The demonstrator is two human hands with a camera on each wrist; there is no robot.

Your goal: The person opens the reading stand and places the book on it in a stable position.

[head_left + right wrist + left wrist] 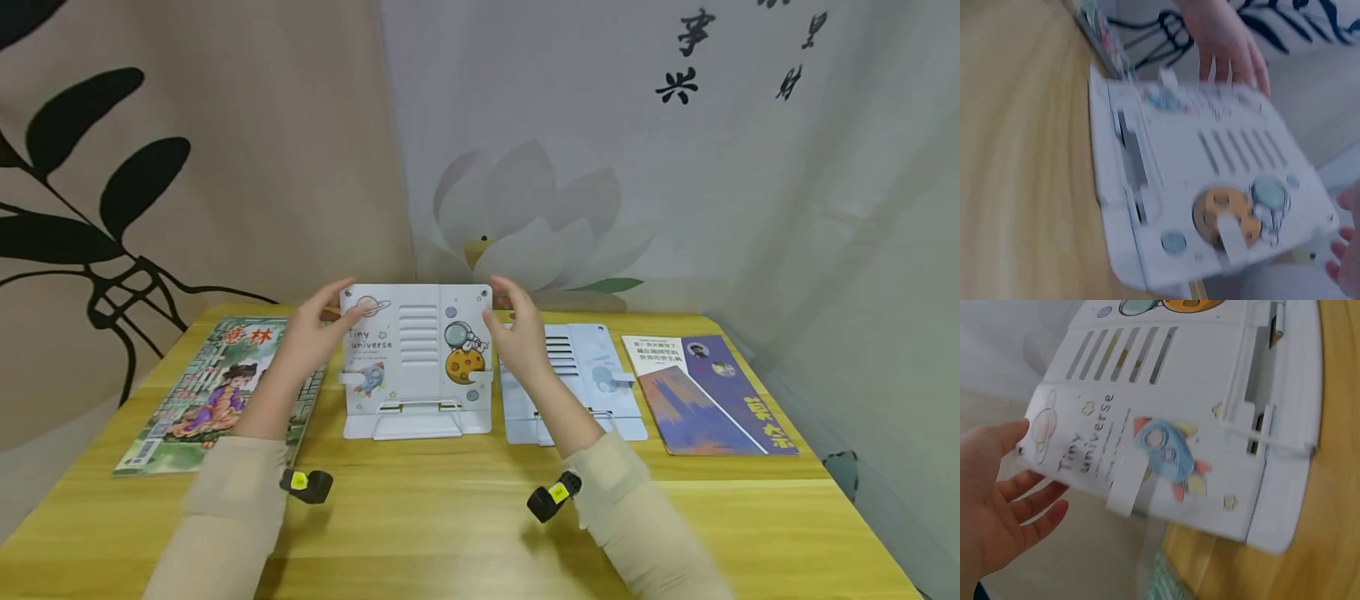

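Observation:
A white book stand (pixel 420 358) printed "Tiny universe", with a rocket and an astronaut, is propped upright on the table with its ledge at the bottom. My left hand (pixel 315 333) is at its upper left corner; in the left wrist view, the thumb (pixel 1013 434) overlaps the corner and the loosely spread fingers sit past the side edge. At the upper right corner is my right hand (pixel 521 333), thumb by the edge. The right wrist view shows this hand's fingers (pixel 1338 250) beside the stand, with no firm grip visible.
A second, pale blue book stand (pixel 577 383) leans back just behind my right forearm. The magazine (pixel 225 392) lies at the left, partly behind my left arm. A purple book (pixel 712 396) lies at the right. A curtain (pixel 525 125) hangs behind the wooden table (pixel 420 517).

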